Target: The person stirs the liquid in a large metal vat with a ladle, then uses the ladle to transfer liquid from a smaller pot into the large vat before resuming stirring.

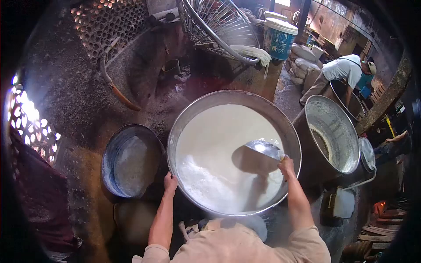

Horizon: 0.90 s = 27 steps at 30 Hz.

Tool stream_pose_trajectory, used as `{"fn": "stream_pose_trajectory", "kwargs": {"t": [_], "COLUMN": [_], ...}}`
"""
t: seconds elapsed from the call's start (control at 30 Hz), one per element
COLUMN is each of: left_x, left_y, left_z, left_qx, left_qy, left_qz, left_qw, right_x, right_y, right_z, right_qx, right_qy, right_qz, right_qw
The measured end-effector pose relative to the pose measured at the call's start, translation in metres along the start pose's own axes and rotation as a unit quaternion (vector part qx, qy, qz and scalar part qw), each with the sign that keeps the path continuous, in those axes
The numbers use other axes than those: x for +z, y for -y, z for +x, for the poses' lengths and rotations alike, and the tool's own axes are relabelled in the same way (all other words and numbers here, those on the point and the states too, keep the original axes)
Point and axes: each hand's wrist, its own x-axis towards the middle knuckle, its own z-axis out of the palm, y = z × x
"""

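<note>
A large round metal basin [239, 97] in front of me holds a milky white liquid [212, 138], with foam at its lower left. My left hand [170, 180] grips the basin's rim on the left side. In my right hand [287, 167] is a shiny metal scoop [264, 149], closed in my fingers at its right end. The scoop hangs tilted over the right half of the liquid and casts a shadow on it.
A darker tub [107, 164] stands to the left. On the right are a tall metal vat [346, 131], a bent-over person [346, 70] working at another vat, and a yellow-rimmed container [343, 204]. A blue bucket [279, 41] and a wire wheel-like frame [223, 26] stand at the back.
</note>
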Motion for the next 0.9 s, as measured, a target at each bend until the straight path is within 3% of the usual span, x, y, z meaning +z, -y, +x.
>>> {"fn": "stream_pose_trajectory", "kwargs": {"t": [0.1,0.3,0.37,0.47,0.63,0.7,0.83,0.9], "left_x": [0.003,-0.007,-0.005,-0.004,-0.020,-0.017,-0.017,-0.013], "left_y": [0.014,0.004,0.009,0.024,0.010,0.024,0.026,0.037], "left_z": [0.007,0.006,0.010,0.020,0.017,0.023,0.025,0.031], "left_qx": [0.029,0.014,0.002,-0.014,-0.030,-0.023,-0.007,0.027], "left_qy": [0.001,0.041,0.049,0.070,0.125,0.127,0.160,0.143], "left_qz": [-0.013,-0.009,-0.022,-0.048,-0.071,-0.073,-0.099,-0.057], "left_qw": [0.999,0.999,0.999,0.996,0.989,0.989,0.982,0.988], "right_x": [0.015,0.057,0.072,0.102,0.131,0.134,0.144,0.140], "right_y": [0.012,0.029,0.037,0.044,0.078,0.089,0.112,0.124], "right_z": [-0.027,-0.069,-0.086,-0.112,-0.154,-0.171,-0.197,-0.208], "right_qx": [-0.010,-0.014,-0.040,-0.006,-0.007,0.031,-0.014,0.014], "right_qy": [0.026,0.101,0.096,0.108,0.112,0.159,0.196,0.211], "right_qz": [0.058,0.051,0.062,0.130,0.097,0.125,0.095,0.128], "right_qw": [0.998,0.994,0.993,0.986,0.989,0.979,0.976,0.969]}}
